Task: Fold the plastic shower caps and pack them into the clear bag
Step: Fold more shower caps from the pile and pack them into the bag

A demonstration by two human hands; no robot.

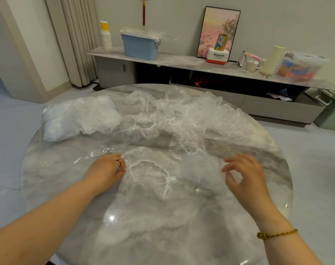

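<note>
A clear plastic shower cap (153,175) lies spread on the round marble table (162,226), its ruffled elastic rim facing up. My left hand (107,169), wearing a ring, pinches the cap's left edge. My right hand (245,175) hovers at the cap's right side with fingers apart; whether it touches the thin plastic is unclear. Behind the cap, a loose pile of several more shower caps (183,115) covers the table's far middle and right. The clear bag (78,117), stuffed with white folded caps, rests at the far left.
Beyond the table runs a low marble-topped cabinet (182,62) carrying a blue storage box (140,45), stacked paper cups (106,37), a framed picture (218,31), a Panasonic box (218,56) and a clear bin (300,67). Curtains (74,39) hang at the left.
</note>
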